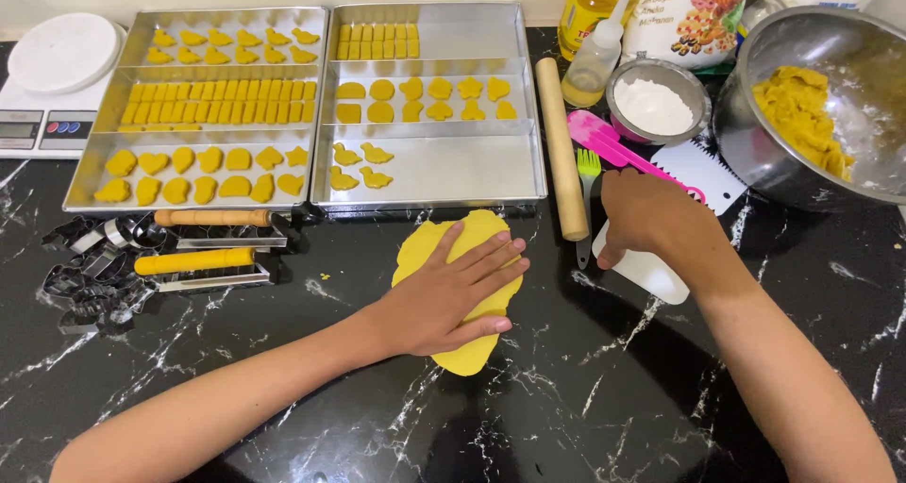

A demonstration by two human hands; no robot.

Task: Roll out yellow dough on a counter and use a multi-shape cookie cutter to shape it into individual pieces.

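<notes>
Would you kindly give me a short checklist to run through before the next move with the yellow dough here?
1. Left hand flat on the flattened yellow dough sheet: ok.
2. Right hand on the white plastic scraper: touching it; firm grip cannot tell.
3. Wooden rolling pin within reach, beside the dough: ok.
4. Free room in the right-hand silver baking tray: ok, its lower section is mostly bare.
5. Small metal bowl of white flour near the right hand: ok.
6. Dough sticking to the black marble counter: cannot tell.
</notes>
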